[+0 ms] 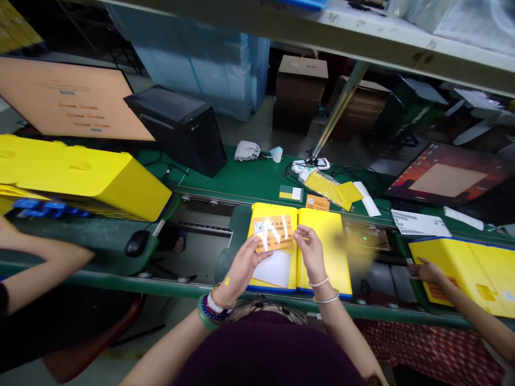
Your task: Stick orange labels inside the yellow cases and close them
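An orange card [273, 234] with a square code and dark print is held by its left edge in my left hand [244, 264], fingers closed on it. At the card's right edge is my right hand [309, 247], thumb and fingertips pinched together; whether they grip the card or something small cannot be made out. Below both lies an opened yellow folder [328, 252] with blue lower edges. A white sheet [274, 269] rests on its left half, under the card.
Another orange card [317, 202] lies just behind the folder. A black computer case [181, 128], a mouse [137, 244] and yellow boxes [100, 177] stand left. To the right, another person's hand [428, 271] touches a yellow folder [478, 268]. A person's arm shows far left.
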Tool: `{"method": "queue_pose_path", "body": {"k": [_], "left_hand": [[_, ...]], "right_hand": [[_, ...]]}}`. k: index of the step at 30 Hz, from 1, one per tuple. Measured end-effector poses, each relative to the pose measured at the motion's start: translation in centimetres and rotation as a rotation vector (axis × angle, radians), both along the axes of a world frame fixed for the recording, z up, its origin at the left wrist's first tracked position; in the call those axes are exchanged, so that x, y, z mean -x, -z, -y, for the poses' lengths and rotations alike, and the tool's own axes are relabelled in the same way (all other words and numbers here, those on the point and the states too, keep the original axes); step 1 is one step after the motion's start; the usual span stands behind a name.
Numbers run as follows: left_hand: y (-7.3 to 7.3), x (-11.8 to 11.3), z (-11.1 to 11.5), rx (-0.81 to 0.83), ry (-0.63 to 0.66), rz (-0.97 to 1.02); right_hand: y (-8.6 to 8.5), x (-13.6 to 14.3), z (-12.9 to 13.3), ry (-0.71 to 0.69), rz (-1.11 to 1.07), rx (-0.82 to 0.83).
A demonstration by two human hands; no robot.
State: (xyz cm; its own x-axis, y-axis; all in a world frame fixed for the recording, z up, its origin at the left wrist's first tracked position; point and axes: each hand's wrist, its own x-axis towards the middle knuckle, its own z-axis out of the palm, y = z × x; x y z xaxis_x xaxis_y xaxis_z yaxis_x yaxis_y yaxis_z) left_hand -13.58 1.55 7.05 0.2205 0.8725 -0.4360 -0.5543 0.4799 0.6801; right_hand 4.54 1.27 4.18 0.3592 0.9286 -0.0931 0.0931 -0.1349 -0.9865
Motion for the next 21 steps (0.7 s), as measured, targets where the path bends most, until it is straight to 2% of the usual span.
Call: {"method": "queue_pose_path", "body": {"k": [2, 5, 8, 11, 13, 16, 21], "left_hand": [[0.1, 0.2, -0.2, -0.011, 0.048, -0.021], [0.7, 0.2, -1.0, -0.058, 0.137, -0.087], [2.0, 0.5, -2.7, -0.151, 0.155, -0.262], [3.8, 1.0, -5.1, -0.266, 0.028, -0.478], [4.7, 1.3, -6.7, -0.311, -0.007, -0.575], [5.4, 1.4, -8.3, -0.319, 0.043, -0.596], [6.7, 1.0, -9.3, -0.297, 0.051, -0.559]], "right_hand": [[1.0, -0.8, -0.6, -0.023, -0.217, 0.101], [1.4, -1.0, -1.0, -0.035, -0.352, 0.135], [1.1, -1.1, -1.4, 0.02, -0.359, 0.091], [1.0, -1.6, -2.0, 0.069, -0.329, 0.047], [1.3, -1.9, -2.6, 0.089, -0.313, 0.042], [2.0, -1.9, -3.4, 0.096, -0.315, 0.049], [3.7, -1.7, -4.4, 0.089, -0.269, 0.052]]}}
